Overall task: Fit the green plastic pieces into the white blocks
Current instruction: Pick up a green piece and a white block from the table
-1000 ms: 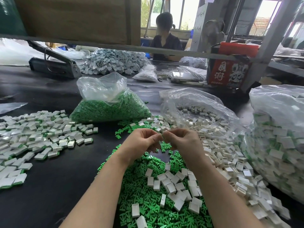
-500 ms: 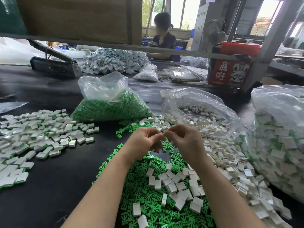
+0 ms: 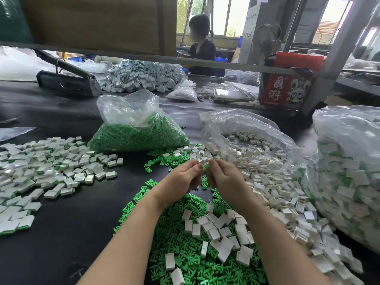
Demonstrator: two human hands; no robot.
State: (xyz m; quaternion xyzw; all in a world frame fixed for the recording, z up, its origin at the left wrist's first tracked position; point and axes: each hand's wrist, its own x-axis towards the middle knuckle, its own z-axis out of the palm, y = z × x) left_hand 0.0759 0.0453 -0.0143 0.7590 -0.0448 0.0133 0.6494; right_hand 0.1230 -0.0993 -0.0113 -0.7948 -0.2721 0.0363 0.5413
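Observation:
My left hand (image 3: 181, 179) and my right hand (image 3: 224, 177) meet fingertip to fingertip above the table, both with fingers curled. Between the fingertips shows a small white block with a bit of green (image 3: 205, 162); which hand holds which part is hidden by the fingers. Below my wrists lies a heap of loose green plastic pieces (image 3: 185, 243) with several white blocks (image 3: 218, 229) on top of it.
A pile of fitted white-and-green blocks (image 3: 41, 171) spreads at the left. A clear bag of green pieces (image 3: 137, 136) stands behind, an open bag of white blocks (image 3: 246, 138) to its right, a full bag (image 3: 349, 182) at far right. A person sits beyond the table.
Both hands have stayed together at the fingertips, shifting only slightly; the fingers keep working the small piece between them.

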